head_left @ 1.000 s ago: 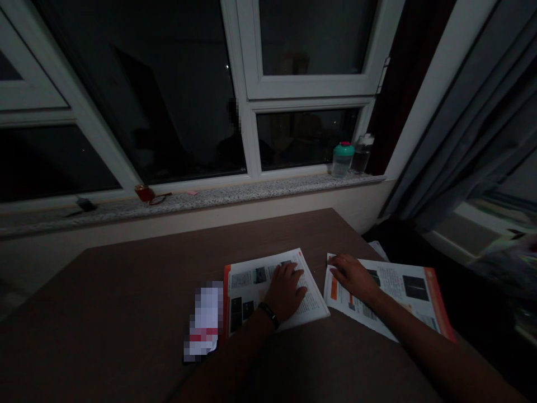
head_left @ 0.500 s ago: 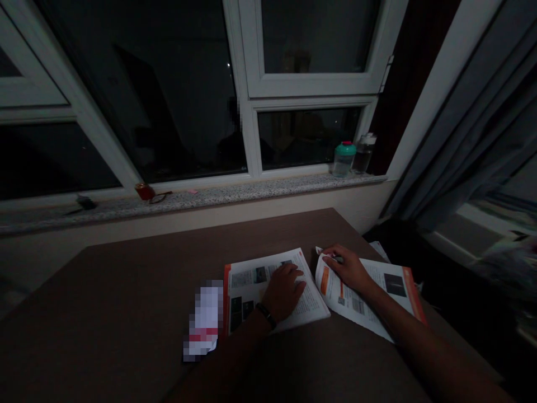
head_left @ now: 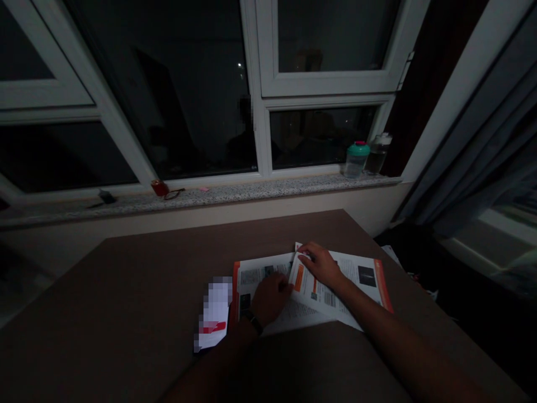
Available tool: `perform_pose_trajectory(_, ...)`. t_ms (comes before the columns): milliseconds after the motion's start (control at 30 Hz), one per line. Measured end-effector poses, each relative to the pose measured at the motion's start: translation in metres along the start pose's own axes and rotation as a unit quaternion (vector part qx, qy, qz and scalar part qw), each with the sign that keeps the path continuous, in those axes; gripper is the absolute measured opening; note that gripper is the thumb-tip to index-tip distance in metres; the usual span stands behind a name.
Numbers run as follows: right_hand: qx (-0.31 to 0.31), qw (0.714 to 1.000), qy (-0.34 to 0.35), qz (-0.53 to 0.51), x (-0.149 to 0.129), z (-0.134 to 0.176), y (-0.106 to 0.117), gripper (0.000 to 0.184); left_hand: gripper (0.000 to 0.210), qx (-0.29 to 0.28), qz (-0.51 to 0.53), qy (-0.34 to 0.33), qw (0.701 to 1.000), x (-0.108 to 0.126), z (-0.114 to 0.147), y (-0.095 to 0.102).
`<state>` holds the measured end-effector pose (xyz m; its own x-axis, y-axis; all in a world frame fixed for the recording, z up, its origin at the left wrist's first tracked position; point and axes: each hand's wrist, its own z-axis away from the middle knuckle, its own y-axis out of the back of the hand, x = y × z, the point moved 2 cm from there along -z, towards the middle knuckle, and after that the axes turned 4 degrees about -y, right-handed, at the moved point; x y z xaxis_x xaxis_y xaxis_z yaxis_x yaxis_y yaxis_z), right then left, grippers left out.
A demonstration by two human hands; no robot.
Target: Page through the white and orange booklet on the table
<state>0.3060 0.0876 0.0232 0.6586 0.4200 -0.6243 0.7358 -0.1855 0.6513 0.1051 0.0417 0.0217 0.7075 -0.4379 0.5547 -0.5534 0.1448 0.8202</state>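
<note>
A booklet [head_left: 249,274] with printed text, pictures and an orange left border lies on the brown table. Overlapping its right part is a loose printed sheet [head_left: 329,296] with an orange right border and a curled left edge. My right hand [head_left: 321,264] grips that sheet at its top left, fingers closed over the fold. At the sheet's left edge my left hand [head_left: 271,296], wearing a dark wristband [head_left: 253,322], rests over the booklet with its fingers curled in a pinch on the edge. The fingertips are partly in shadow.
Left of the booklet lies a lit phone [head_left: 215,313], its screen blurred out. On the granite sill [head_left: 235,192] stand a green-lidded bottle [head_left: 356,161], a clear bottle [head_left: 378,154], a red jar [head_left: 159,188] and a small dark item [head_left: 107,196]. A grey curtain [head_left: 465,129] hangs at right.
My right hand has carried the loose sheet left, over the booklet. My left hand has drawn back from lying flat on the booklet and curled its fingers at the sheet's edge.
</note>
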Motion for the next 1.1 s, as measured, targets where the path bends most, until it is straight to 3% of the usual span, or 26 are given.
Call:
perform_pose_trajectory(167,-0.043,0.997,0.025,0.065,-0.010,0.007,-0.013,0.016,0.020,-0.009,-0.051,0.022,0.998,-0.009,0.014,0.003)
perform_pose_trajectory(300,-0.066,0.991,-0.022,0.118,-0.020,0.022,-0.011,0.024,0.021,-0.030,-0.108,0.019,0.994,-0.007,0.017,0.002)
perform_pose_trajectory(467,-0.107,0.986,-0.027,0.129,-0.021,0.038,-0.013,0.036,0.014,-0.060,-0.075,0.017,0.995,-0.009,0.016,0.009)
perform_pose_trajectory(633,-0.114,0.988,0.005,0.108,-0.020,0.037,-0.020,0.039,0.041,-0.083,-0.024,-0.048,0.995,-0.013,0.025,0.020)
perform_pose_trajectory(900,-0.117,0.990,0.027,0.072,-0.026,0.035,-0.027,0.039,0.036,-0.082,-0.034,-0.104,0.991,-0.022,0.035,0.021)
perform_pose_trajectory(1100,-0.136,0.990,0.026,0.042,-0.028,0.040,-0.028,0.046,0.043,-0.082,-0.090,-0.185,0.975,-0.025,0.035,0.023)
